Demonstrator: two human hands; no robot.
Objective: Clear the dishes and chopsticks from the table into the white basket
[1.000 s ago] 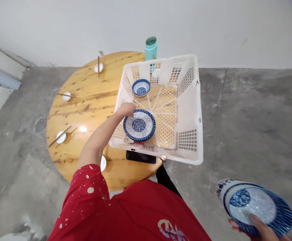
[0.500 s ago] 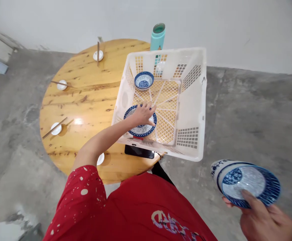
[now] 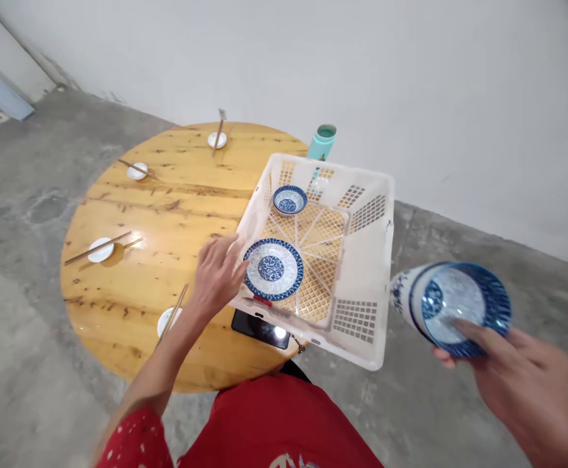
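Bowl (image 3: 442,300) clamped in right hand (image 3: 525,377); left hand (image 3: 217,273) spread; basket (image 3: 363,263) holds plate (image 3: 273,268), second bowl (image 3: 290,200).

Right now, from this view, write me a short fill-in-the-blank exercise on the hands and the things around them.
1. The right hand holds stacked bowls, its thumb ____ the top one.
2. In the crate, the ____ lies nearer the left hand than the bowl does.
3. The black phone lies on the wooden ____.

Missing words: inside; plate; table.
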